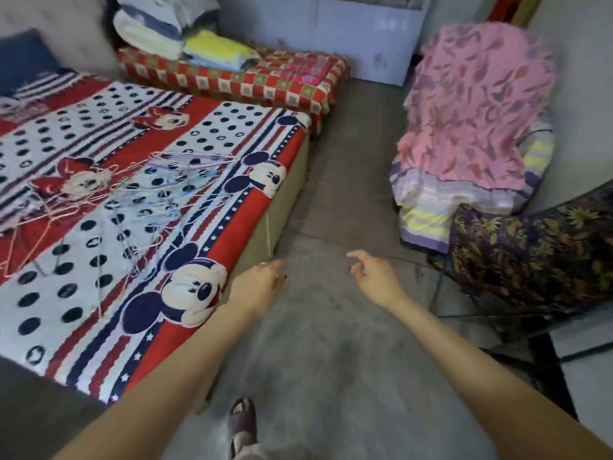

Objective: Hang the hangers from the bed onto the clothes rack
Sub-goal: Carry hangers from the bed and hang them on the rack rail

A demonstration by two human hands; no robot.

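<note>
A loose pile of thin wire hangers (139,197), pink, pale blue and lilac, lies tangled on the bed (99,343), which has a red, white and navy cartoon-mouse cover. My left hand (262,282) hovers by the bed's near right edge, fingers loosely curled, holding nothing. My right hand (373,273) hangs over the grey floor to its right, fingers relaxed and empty. Both hands are well short of the hangers. No clothes rack bar can be made out.
A second bed with a red checked cover (298,91) carries folded clothes (185,41) at the back. A pink patterned cloth (481,104) drapes something on the right, beside a dark floral cloth (530,257). Grey floor (331,343) runs between; my sandalled foot (243,423) stands below.
</note>
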